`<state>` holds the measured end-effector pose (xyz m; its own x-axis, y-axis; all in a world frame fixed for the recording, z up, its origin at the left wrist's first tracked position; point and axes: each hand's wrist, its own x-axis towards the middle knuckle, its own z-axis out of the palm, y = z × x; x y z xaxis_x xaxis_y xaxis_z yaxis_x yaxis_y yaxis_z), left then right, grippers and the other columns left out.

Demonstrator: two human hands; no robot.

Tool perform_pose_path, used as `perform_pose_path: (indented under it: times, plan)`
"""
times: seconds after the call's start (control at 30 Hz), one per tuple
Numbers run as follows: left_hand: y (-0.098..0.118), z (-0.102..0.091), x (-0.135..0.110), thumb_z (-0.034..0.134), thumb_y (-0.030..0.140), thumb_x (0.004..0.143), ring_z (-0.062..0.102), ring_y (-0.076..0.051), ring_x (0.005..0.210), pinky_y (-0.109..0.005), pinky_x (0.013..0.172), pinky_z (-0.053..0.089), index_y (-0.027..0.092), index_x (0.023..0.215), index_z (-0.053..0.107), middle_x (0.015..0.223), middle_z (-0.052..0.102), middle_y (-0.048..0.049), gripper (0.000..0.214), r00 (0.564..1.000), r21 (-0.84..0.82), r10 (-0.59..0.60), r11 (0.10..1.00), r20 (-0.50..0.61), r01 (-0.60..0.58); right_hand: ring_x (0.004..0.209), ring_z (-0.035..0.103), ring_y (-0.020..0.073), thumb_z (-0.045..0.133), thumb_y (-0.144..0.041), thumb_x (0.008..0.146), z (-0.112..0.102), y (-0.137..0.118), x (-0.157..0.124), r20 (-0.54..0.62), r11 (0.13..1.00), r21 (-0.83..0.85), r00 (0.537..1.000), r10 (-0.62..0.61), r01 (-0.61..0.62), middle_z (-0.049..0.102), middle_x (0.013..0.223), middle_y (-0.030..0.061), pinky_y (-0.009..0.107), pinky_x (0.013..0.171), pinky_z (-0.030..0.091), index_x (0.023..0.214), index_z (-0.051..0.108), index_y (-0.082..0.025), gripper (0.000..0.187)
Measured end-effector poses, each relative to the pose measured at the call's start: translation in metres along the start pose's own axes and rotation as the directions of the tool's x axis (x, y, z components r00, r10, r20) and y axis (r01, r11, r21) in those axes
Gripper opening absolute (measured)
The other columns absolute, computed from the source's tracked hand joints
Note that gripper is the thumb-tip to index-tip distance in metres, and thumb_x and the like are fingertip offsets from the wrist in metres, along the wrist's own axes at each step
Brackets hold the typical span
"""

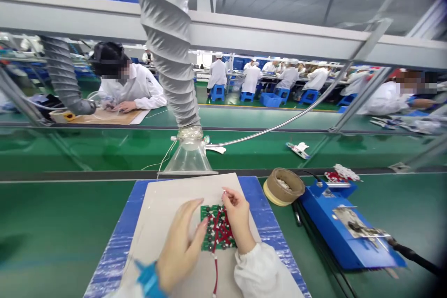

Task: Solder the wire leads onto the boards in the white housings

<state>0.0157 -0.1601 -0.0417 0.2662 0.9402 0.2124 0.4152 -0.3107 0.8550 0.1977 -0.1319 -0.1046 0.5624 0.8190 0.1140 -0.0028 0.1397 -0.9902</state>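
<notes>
Factory floor, long green-topped counters under a grey ceiling. Head view, from the far distance inward:

- Rows of workers in white coats point(217, 74), seated on blue stools point(217, 93), with a blue crate point(270, 100) on the floor near them.
- Co-worker point(132, 88) across the counter, bent over a tan mat point(104, 116), with a second co-worker point(386, 98) at far right.
- Grey ribbed extraction hose point(167, 42) ending in a clear funnel hood point(190, 156), mouth down. It stands just beyond the work, placed so fumes are drawn off close to their source.
- Green counter point(52, 223), carrying a pale sheet point(167, 195) on a blue-edged board point(129, 228), which gives the work a separate, protected surface.
- Green circuit board point(218, 228) with red wires point(215, 274), lying flat in the middle of the sheet, between both hands.
- Left hand point(179, 247) with fingers spread and straight, pressed against the board's near edge, apparently steadying it.
- Right hand point(239, 219) with fingers point(225, 194) pinched narrow on a small white piece above the board; its exact identity is too small to tell.
- Off to the right and within reach — a round tin of brass wool point(284, 186), a blue soldering stand point(344, 228), and a black-handled soldering iron point(414, 253) resting in it.
</notes>
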Motion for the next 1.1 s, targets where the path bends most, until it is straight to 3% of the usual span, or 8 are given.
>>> perform_pose_path:
  times: [0.17,0.3,0.43,0.57,0.67,0.83,1.0,1.1]
  plan:
    - [-0.011,0.019,0.021,0.064,0.029,0.080,0.052,-0.033,0.114,-0.048,0.103,0.041,0.011,0.128,0.055,0.118,0.059,-0.0151,0.052,0.971,0.359,-0.104,0.933,0.217,0.019,0.062,0.057,0.0144,0.073,-0.047,0.065,-0.003,-0.001,-0.002,-0.024,1.000,-0.013,0.999,0.028,-0.029,0.066,0.071,0.0035,0.029,0.060,0.048,0.092,0.072,-0.014,0.043]
    - [-0.008,0.023,0.030,0.075,0.035,0.067,0.051,-0.033,0.112,-0.044,0.098,0.042,0.012,0.114,0.060,0.115,0.056,-0.0138,0.054,0.950,0.449,-0.200,0.890,0.238,0.075,0.063,0.058,0.0147,0.075,-0.047,0.063,-0.003,-0.001,-0.002,-0.056,0.999,0.005,0.997,0.050,-0.050,0.066,0.072,0.0038,0.030,0.062,0.048,0.092,0.071,-0.013,0.045]
    - [-0.011,0.024,0.030,0.080,0.036,0.063,0.053,-0.031,0.106,-0.042,0.093,0.043,0.014,0.102,0.057,0.110,0.056,-0.0109,0.050,0.957,0.452,-0.211,0.886,0.199,0.101,0.062,0.057,0.0137,0.076,-0.048,0.062,-0.001,0.000,-0.004,-0.080,0.997,0.038,0.994,0.070,-0.067,0.065,0.070,0.0021,0.028,0.060,0.047,0.091,0.071,-0.014,0.045]
    - [-0.013,0.024,0.028,0.077,0.026,0.066,0.055,-0.028,0.102,-0.040,0.093,0.043,0.016,0.098,0.053,0.105,0.058,-0.0090,0.040,0.960,0.378,-0.209,0.917,0.188,0.126,0.066,0.058,0.0142,0.077,-0.048,0.062,-0.002,-0.001,-0.005,-0.133,0.994,0.075,0.988,0.085,-0.076,0.066,0.074,0.0027,0.029,0.065,0.048,0.090,0.070,-0.015,0.044]
    - [-0.012,0.022,0.027,0.076,0.021,0.064,0.055,-0.029,0.109,-0.040,0.099,0.042,0.017,0.107,0.052,0.111,0.058,-0.0100,0.049,0.956,0.300,-0.237,0.937,0.176,0.177,0.066,0.057,0.0138,0.077,-0.047,0.063,-0.002,-0.002,-0.006,-0.156,0.991,0.106,0.983,0.100,-0.084,0.066,0.075,0.0021,0.029,0.065,0.047,0.092,0.069,-0.016,0.044]
    - [-0.019,0.023,0.026,0.071,0.027,0.068,0.059,-0.026,0.102,-0.039,0.094,0.047,0.015,0.115,0.050,0.110,0.059,-0.0113,0.053,0.948,0.069,-0.285,0.958,0.138,0.278,0.059,0.054,0.0121,0.077,-0.046,0.062,0.000,-0.004,-0.007,-0.161,0.981,0.158,0.977,0.137,-0.112,0.063,0.067,-0.0007,0.027,0.058,0.044,0.092,0.068,-0.016,0.043]
    - [-0.028,0.021,0.029,0.067,0.028,0.071,0.060,-0.021,0.086,-0.036,0.085,0.049,0.015,0.103,0.054,0.090,0.059,-0.0061,0.037,0.933,-0.159,-0.343,0.921,0.107,0.357,0.061,0.053,0.0109,0.080,-0.044,0.059,-0.001,-0.002,-0.006,-0.185,0.971,0.201,0.969,0.165,-0.127,0.064,0.073,-0.0002,0.026,0.060,0.044,0.089,0.067,-0.016,0.044]
    - [-0.031,0.020,0.031,0.069,0.026,0.067,0.060,-0.018,0.078,-0.033,0.079,0.050,0.015,0.100,0.054,0.086,0.056,-0.0030,0.038,0.910,-0.334,-0.388,0.846,0.148,0.416,0.061,0.053,0.0106,0.079,-0.043,0.061,-0.002,0.000,-0.006,-0.180,0.967,0.222,0.970,0.164,-0.122,0.064,0.074,-0.0002,0.026,0.060,0.044,0.091,0.066,-0.016,0.043]
